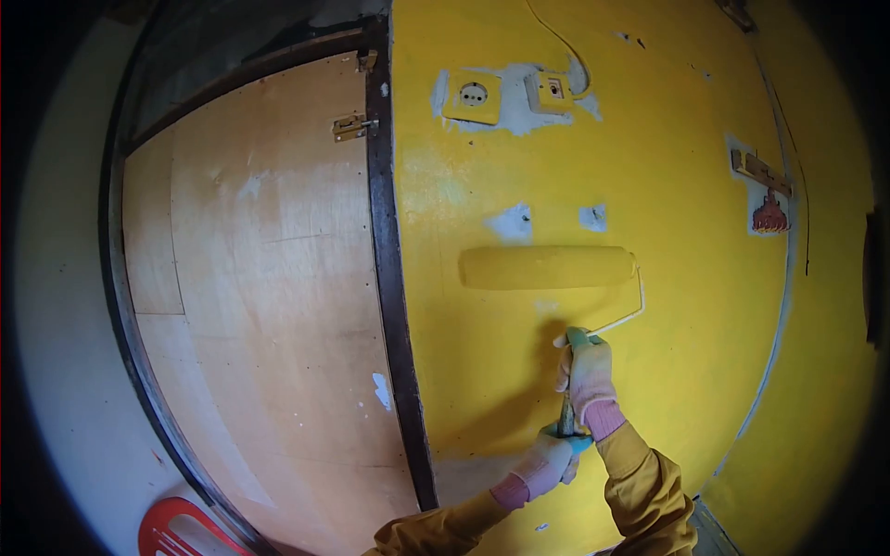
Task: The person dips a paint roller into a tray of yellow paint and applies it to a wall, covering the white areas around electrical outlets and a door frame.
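I see both gloved hands closed on the roller's handle, right hand above left hand. The paint roller, a soft yellow cylinder, presses the glossy yellow wall above them, apparently beside the plywood door.

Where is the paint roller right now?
In the head view, the paint roller lies flat on the yellow wall, right of the wooden door, above both gloved hands.

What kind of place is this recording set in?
Probably a room indoors that is being repainted. A yellow wall carries a socket and switch ringed by unpainted patches, a plywood door stands beside it, and two gloved hands hold a paint roller against the wall.
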{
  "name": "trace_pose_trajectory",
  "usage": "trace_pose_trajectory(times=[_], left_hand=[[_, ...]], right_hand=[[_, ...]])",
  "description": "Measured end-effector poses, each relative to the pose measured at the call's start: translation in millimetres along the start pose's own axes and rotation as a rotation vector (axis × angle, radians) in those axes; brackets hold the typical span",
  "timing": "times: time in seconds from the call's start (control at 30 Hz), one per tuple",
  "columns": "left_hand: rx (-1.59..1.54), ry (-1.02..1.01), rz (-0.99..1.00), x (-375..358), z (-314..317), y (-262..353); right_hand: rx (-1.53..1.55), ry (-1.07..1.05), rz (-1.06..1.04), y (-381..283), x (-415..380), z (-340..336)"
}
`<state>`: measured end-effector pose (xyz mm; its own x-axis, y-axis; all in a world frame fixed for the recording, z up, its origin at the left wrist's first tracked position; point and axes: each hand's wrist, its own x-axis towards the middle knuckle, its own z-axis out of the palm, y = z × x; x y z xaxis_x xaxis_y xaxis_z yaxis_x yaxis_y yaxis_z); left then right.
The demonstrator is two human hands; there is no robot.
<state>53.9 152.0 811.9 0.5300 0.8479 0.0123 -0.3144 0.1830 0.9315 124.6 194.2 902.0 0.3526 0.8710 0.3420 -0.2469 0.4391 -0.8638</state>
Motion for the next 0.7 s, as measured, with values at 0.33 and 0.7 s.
trace_pose_trajectory(times=[0.33,0.7], left_hand=[[0.060,-0.050,0.144,17,1,30],[-0.011,-0.149,0.242,23,9,46]], right_hand=[[0.076,-0.044,-0.128,-32,12,16],[-0.049,-0.051,-0.212,-63,5,35]])
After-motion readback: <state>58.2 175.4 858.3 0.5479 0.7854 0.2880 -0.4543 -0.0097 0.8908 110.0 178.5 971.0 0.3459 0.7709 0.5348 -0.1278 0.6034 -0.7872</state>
